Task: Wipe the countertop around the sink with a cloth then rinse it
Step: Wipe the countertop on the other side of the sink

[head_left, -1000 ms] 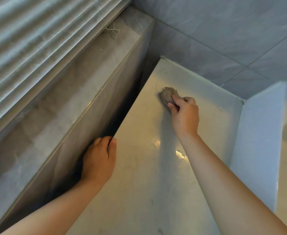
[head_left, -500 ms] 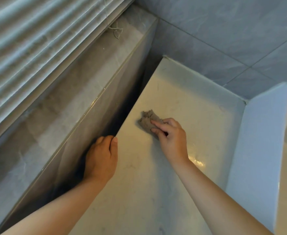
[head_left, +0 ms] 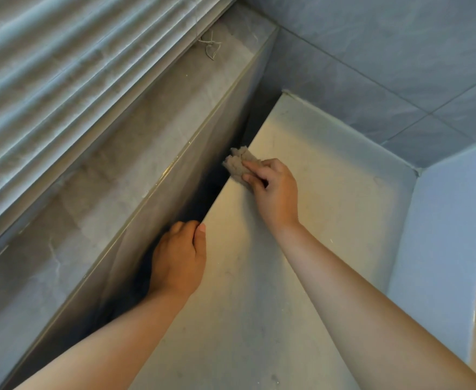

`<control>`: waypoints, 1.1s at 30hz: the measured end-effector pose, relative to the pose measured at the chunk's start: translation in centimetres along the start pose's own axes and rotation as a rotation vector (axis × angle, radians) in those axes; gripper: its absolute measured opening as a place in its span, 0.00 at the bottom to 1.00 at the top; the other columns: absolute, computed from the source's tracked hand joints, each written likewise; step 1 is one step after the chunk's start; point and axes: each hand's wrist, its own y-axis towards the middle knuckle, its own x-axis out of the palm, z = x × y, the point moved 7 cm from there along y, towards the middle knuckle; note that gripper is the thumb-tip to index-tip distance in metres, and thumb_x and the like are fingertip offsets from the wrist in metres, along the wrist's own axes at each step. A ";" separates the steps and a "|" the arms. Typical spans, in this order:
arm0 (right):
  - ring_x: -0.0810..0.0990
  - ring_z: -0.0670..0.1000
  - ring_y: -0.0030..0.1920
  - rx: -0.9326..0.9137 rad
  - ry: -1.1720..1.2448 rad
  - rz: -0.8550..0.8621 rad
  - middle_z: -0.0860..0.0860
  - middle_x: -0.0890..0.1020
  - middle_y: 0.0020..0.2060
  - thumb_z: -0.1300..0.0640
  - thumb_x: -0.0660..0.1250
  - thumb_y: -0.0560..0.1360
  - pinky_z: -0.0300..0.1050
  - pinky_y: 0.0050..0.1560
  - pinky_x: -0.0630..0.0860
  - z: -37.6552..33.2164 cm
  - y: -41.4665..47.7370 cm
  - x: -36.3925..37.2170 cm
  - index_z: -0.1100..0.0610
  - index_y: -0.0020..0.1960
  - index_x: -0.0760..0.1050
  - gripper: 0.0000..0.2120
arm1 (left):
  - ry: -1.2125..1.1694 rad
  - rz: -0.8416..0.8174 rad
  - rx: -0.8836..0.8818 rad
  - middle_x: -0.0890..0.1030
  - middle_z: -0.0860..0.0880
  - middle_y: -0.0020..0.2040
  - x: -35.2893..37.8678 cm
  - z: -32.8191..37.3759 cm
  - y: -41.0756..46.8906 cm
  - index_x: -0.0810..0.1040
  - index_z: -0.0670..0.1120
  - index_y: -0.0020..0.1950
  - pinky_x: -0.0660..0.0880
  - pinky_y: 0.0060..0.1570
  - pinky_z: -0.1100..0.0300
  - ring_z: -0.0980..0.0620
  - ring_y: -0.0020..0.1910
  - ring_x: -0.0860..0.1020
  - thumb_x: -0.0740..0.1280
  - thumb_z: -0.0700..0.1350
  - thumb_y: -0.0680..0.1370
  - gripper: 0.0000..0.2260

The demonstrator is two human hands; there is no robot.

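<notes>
- The pale countertop (head_left: 329, 249) fills the middle, with a dark gap along its left edge
- Blinds (head_left: 62, 80) hang at upper left above a grey stone ledge (head_left: 104, 192)
- My left hand (head_left: 179, 257) grips the countertop's left edge, fingers curled into the gap, thumb on top
- My right hand (head_left: 273, 190), further along that edge, curls its fingers round the cloth and presses it down
- The bunched brown cloth (head_left: 238, 164) sits on the countertop at its left edge, partly over the gap

Holding the cloth (head_left: 238, 164) on the surface (head_left: 335, 237) at its left edge with the right hand (head_left: 276, 194), gripping that edge nearer with the left hand (head_left: 178, 261).
</notes>
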 end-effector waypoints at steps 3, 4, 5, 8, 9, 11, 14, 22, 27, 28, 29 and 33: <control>0.75 0.52 0.44 -0.032 0.025 -0.051 0.50 0.78 0.42 0.62 0.70 0.73 0.44 0.43 0.73 -1.2 -3.1 0.0 0.54 0.57 0.81 0.13 | 0.001 -0.005 0.001 0.77 0.49 0.51 -0.1 0.1 0.0 0.77 0.48 0.56 0.72 0.49 0.53 0.50 0.47 0.75 0.48 0.54 0.81 0.20; 0.76 0.52 0.45 -0.019 0.041 -0.083 0.50 0.78 0.43 0.62 0.70 0.73 0.45 0.43 0.74 -1.5 -3.9 0.1 0.54 0.57 0.81 0.13 | 0.005 -0.004 0.002 0.77 0.49 0.50 -0.1 0.1 0.0 0.77 0.48 0.55 0.72 0.48 0.54 0.50 0.47 0.75 0.48 0.54 0.81 0.20; 0.76 0.51 0.45 0.017 0.068 -0.120 0.50 0.79 0.43 0.62 0.70 0.73 0.46 0.44 0.75 -1.7 -4.5 0.2 0.54 0.57 0.81 0.13 | 0.012 -0.003 0.003 0.77 0.49 0.50 0.0 0.1 0.0 0.77 0.48 0.55 0.72 0.48 0.54 0.50 0.46 0.75 0.48 0.54 0.81 0.20; 0.78 0.47 0.47 0.168 0.210 -0.123 0.48 0.80 0.44 0.61 0.70 0.73 0.40 0.50 0.76 -1.4 -5.6 -1.2 0.54 0.55 0.82 0.11 | 0.030 0.003 -0.003 0.77 0.47 0.50 0.0 0.1 0.0 0.77 0.47 0.54 0.71 0.47 0.55 0.49 0.47 0.75 0.49 0.53 0.81 0.19; 0.79 0.46 0.47 0.191 0.240 -0.069 0.48 0.81 0.44 0.61 0.71 0.72 0.37 0.50 0.75 -1.0 -5.5 -2.5 0.54 0.54 0.82 0.11 | 0.036 0.005 -0.008 0.77 0.47 0.50 0.0 0.1 0.0 0.77 0.46 0.53 0.71 0.47 0.54 0.48 0.47 0.75 0.49 0.53 0.82 0.19; 0.79 0.44 0.45 0.200 0.228 0.052 0.49 0.81 0.43 0.62 0.72 0.70 0.33 0.50 0.73 0.5 -4.7 -5.5 0.55 0.53 0.83 0.11 | 0.055 0.008 -0.011 0.77 0.46 0.50 0.0 0.2 -0.1 0.77 0.46 0.53 0.71 0.47 0.54 0.47 0.47 0.75 0.49 0.52 0.82 0.19; 0.77 0.41 0.43 0.219 0.116 0.146 0.50 0.80 0.43 0.61 0.72 0.70 0.29 0.48 0.70 3.9 -2.5 -9.2 0.56 0.53 0.82 0.12 | 0.061 0.016 -0.005 0.77 0.46 0.49 -0.1 0.2 -0.1 0.77 0.45 0.51 0.70 0.45 0.55 0.47 0.45 0.75 0.49 0.52 0.82 0.19; 0.78 0.52 0.49 0.257 0.073 0.132 0.49 0.78 0.45 0.60 0.71 0.72 0.41 0.52 0.74 8.3 -3.4 -7.6 0.55 0.56 0.81 0.12 | 0.059 0.054 0.020 0.77 0.46 0.47 0.0 0.1 -0.1 0.77 0.45 0.50 0.68 0.41 0.56 0.51 0.40 0.71 0.50 0.51 0.82 0.18; 0.76 0.50 0.51 0.209 0.095 0.127 0.46 0.77 0.44 0.62 0.71 0.71 0.41 0.54 0.72 5.2 -8.5 -5.7 0.52 0.55 0.82 0.13 | 0.064 0.059 0.022 0.77 0.46 0.47 0.1 0.1 0.0 0.77 0.45 0.50 0.68 0.41 0.55 0.51 0.41 0.71 0.50 0.51 0.82 0.18; 0.75 0.49 0.51 0.196 0.093 0.121 0.44 0.76 0.44 0.62 0.71 0.71 0.39 0.53 0.71 4.5 -9.6 -5.4 0.52 0.55 0.82 0.13 | 0.064 0.063 0.025 0.77 0.46 0.47 0.0 0.2 0.0 0.77 0.45 0.49 0.67 0.41 0.56 0.51 0.40 0.70 0.50 0.51 0.82 0.18; 0.75 0.48 0.51 0.187 0.094 0.103 0.42 0.75 0.43 0.62 0.71 0.71 0.37 0.53 0.71 3.8 -10.7 -5.1 0.52 0.55 0.82 0.14 | 0.061 0.067 0.029 0.77 0.45 0.46 0.0 0.2 -0.1 0.77 0.44 0.49 0.67 0.40 0.56 0.51 0.40 0.70 0.50 0.50 0.82 0.18; 0.77 0.47 0.50 0.238 0.202 -0.063 0.42 0.78 0.44 0.62 0.72 0.71 0.38 0.51 0.72 2.4 -13.2 -4.4 0.50 0.54 0.82 0.14 | 0.050 0.070 0.031 0.78 0.45 0.47 -0.1 0.2 -0.1 0.77 0.45 0.50 0.67 0.41 0.56 0.52 0.40 0.70 0.50 0.51 0.82 0.18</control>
